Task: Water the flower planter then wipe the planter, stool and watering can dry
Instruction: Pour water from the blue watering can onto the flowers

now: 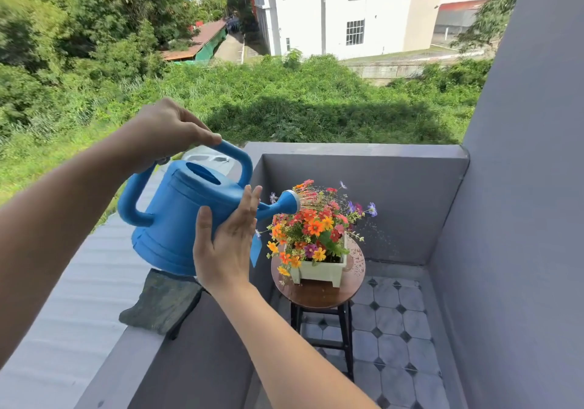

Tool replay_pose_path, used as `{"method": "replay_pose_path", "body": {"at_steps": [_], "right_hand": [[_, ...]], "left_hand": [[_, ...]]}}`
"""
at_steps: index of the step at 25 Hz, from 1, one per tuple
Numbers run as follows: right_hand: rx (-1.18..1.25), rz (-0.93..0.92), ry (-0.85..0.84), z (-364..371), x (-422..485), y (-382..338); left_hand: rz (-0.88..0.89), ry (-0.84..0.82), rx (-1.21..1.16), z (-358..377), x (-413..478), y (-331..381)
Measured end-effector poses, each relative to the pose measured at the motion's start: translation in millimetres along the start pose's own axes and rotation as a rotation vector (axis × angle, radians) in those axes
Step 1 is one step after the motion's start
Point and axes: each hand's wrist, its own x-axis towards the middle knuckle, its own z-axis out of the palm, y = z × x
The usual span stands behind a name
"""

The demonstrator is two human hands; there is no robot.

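A blue watering can (180,215) is tilted to the right, its rose (289,202) spraying water onto orange, red and purple flowers. My left hand (167,130) is shut on the can's top handle. My right hand (226,241) lies flat against the can's side, fingers extended, steadying it. The flowers stand in a pale green rectangular planter (325,271) on a round dark wooden stool (319,294) with black legs. Water drops lie on the stool's right side.
A dark grey-green cloth (161,301) lies on the grey balcony ledge (94,282) under the can. Grey parapet walls (395,200) enclose a narrow corner with a patterned tile floor (395,323). Beyond the ledge are grass, trees and a white building.
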Motion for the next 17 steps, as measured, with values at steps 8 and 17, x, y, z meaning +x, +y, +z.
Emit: {"method": "replay_pose_path", "body": {"at_steps": [8,17], "right_hand": [[0.049,0.013,-0.149,0.5,11.9,-14.9],[0.097,0.069,-0.077,13.6,-25.6,-33.0]], "left_hand": [[-0.034,0.077,0.063,-18.1,4.3,-5.2],[-0.102,-0.050,0.048,-25.2,-8.1,-3.6]]}}
